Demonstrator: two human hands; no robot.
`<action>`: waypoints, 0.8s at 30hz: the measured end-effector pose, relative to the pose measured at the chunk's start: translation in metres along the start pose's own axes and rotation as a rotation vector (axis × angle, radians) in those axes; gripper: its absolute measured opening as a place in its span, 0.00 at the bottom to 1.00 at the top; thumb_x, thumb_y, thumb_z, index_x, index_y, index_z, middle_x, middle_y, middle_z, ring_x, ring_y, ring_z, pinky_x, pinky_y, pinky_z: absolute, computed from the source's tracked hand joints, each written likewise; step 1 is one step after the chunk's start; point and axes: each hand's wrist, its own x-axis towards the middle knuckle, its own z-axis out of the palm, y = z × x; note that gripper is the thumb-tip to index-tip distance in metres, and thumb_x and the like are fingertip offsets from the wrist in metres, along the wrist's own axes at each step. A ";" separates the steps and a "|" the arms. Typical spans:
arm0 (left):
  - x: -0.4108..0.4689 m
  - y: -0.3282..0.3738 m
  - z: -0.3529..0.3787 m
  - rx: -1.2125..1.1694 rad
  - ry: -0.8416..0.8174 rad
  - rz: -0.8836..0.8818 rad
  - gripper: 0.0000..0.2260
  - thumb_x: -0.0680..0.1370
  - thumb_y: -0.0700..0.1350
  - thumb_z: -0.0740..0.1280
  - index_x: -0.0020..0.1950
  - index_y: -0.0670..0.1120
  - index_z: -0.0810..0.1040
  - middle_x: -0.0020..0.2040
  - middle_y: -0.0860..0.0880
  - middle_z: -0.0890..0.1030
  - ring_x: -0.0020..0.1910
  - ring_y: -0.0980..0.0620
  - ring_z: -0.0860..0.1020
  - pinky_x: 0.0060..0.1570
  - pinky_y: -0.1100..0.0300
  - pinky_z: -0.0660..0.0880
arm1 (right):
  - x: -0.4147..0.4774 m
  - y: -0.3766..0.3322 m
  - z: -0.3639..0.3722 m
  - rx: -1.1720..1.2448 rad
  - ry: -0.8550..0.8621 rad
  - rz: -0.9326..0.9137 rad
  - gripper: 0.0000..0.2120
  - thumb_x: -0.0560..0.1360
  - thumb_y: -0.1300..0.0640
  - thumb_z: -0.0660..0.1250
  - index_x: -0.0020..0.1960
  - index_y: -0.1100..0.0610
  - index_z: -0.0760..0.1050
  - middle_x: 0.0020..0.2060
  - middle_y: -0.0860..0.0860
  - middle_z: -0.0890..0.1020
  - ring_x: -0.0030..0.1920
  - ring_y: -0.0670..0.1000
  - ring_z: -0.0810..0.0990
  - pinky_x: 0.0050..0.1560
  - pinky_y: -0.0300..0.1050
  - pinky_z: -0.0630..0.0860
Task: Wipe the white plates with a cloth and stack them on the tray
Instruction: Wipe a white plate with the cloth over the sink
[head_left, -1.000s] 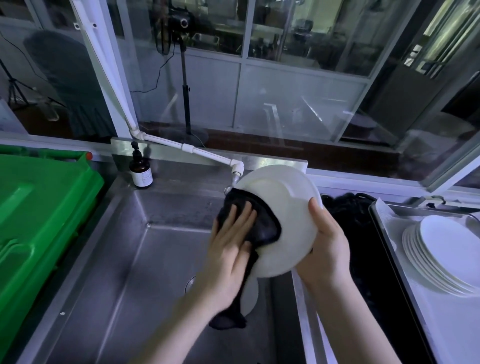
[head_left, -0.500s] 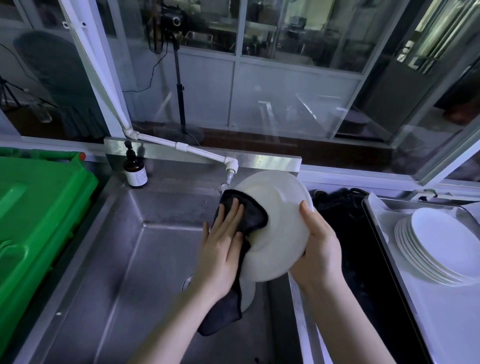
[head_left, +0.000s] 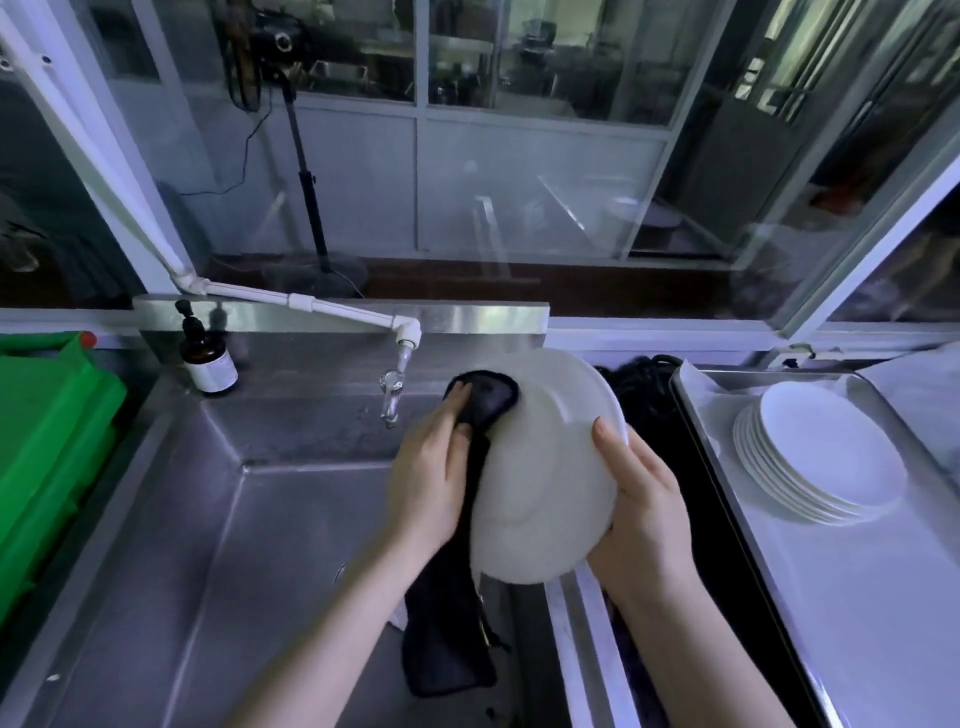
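A person's left hand (head_left: 431, 467) grips a black cloth (head_left: 485, 397) and presses it against the upper left edge of a white plate (head_left: 545, 467), its fingers curled over the fabric. The right hand (head_left: 641, 499) clasps the plate's lower right rim, with the thumb laid across the near face and the other fingers hidden behind it. The plate is held tilted above the right side of a steel sink (head_left: 234, 545), and the loose end of the cloth hangs below the left wrist toward the basin. A white tap (head_left: 400, 374) juts out just beyond the cloth, fed by a white pipe running along the back ledge. A brown pump bottle (head_left: 208, 358) stands at the sink's far left corner, and a green crate (head_left: 47, 441) sits beside the sink at far left. On the counter to the right, a metal tray (head_left: 857, 597) carries a stack of white plates (head_left: 826, 452) fanned slightly to one side. A dark tangle (head_left: 644, 384), too dim to identify, lies between sink and tray. Glass panels rise behind the sink.
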 end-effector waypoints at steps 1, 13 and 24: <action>0.001 0.000 0.006 0.003 0.045 -0.077 0.11 0.83 0.38 0.59 0.61 0.38 0.77 0.48 0.44 0.80 0.52 0.39 0.79 0.44 0.58 0.65 | 0.000 -0.009 -0.010 -0.064 0.007 -0.031 0.16 0.80 0.53 0.65 0.63 0.60 0.80 0.58 0.64 0.83 0.60 0.67 0.81 0.60 0.62 0.78; 0.016 0.069 0.075 -0.448 -0.356 -0.601 0.16 0.81 0.39 0.63 0.43 0.54 0.86 0.46 0.48 0.87 0.41 0.56 0.85 0.35 0.68 0.76 | 0.004 -0.079 -0.120 -1.389 -0.402 -0.660 0.18 0.80 0.63 0.66 0.70 0.57 0.76 0.48 0.53 0.86 0.45 0.47 0.79 0.50 0.21 0.68; 0.016 0.134 0.157 -0.484 -0.361 -0.683 0.04 0.71 0.45 0.74 0.43 0.45 0.86 0.44 0.41 0.86 0.44 0.43 0.84 0.54 0.47 0.78 | 0.014 -0.107 -0.233 -1.636 -0.536 -0.878 0.20 0.80 0.59 0.67 0.72 0.54 0.74 0.70 0.48 0.76 0.69 0.51 0.77 0.66 0.54 0.76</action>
